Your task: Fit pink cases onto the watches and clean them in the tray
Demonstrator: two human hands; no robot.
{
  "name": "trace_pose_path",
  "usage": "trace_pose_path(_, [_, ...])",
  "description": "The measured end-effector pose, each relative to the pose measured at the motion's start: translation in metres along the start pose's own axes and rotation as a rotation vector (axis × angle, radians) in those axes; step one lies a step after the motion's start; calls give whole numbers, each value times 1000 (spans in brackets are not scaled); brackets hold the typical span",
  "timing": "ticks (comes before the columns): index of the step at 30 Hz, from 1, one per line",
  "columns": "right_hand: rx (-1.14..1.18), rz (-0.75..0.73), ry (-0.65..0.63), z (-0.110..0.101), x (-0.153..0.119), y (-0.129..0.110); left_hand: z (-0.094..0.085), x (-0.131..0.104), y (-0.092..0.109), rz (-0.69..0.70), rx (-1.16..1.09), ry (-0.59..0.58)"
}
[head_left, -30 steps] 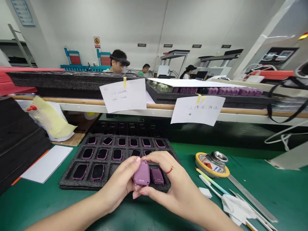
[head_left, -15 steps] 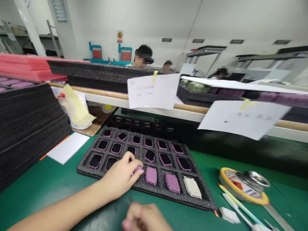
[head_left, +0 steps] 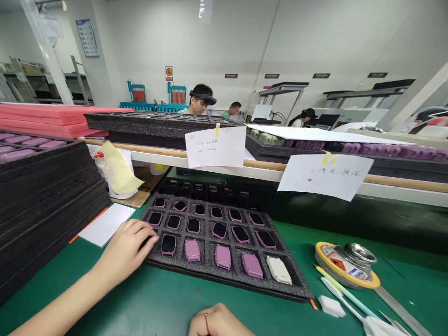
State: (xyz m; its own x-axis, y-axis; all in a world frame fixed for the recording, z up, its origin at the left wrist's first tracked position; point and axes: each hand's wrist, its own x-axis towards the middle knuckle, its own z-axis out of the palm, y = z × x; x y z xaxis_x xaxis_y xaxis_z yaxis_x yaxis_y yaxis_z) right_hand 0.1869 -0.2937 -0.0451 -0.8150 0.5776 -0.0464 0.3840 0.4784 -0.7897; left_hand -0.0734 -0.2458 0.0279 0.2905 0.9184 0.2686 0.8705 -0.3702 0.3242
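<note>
My left hand [head_left: 131,245] rests at the left front corner of a black foam tray [head_left: 231,282], fingers curled over the leftmost front compartment. What sits under the fingers is hidden. To its right lies a purple watch case [head_left: 168,244] with its dark face up. Three purple cases, the nearest being a purple back-up case [head_left: 192,250], and one cream watch case [head_left: 279,269] show their backs in the same row. Behind them, two rows hold purple cases with dark faces up. My right hand [head_left: 220,322], with a red string on it, is at the bottom edge; its fingers are hidden.
At left stands a tall stack of black foam trays [head_left: 49,200] beside a white pad [head_left: 107,224]. A yellow tape roll [head_left: 346,268], a white eraser-like block [head_left: 331,306] and slim tools lie at right. A shelf [head_left: 266,172] with hanging papers crosses behind. Co-workers sit beyond.
My left hand has moved left, off the third front compartment, leaving a purple case there back up. My right hand has sunk lower in view. The head view has tilted up slightly.
</note>
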Motion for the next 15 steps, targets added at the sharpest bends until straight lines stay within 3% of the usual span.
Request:
trace_pose_path(4, [-147,-15,90,-27,6,-32,-8,3,-23,-37,7,-52])
trace_pose_path(9, [-433,-39,194,-70,56,-58,-17,19,-21,-92,-16,-155])
trace_pose_path(12, [-560,34,164,-85,89,-58,-32,22,-19,-138,-74,-252])
trace_pose_path(15, [-653,85,90,-90,107,-59,-42,28,-19,-171,-114,-273])
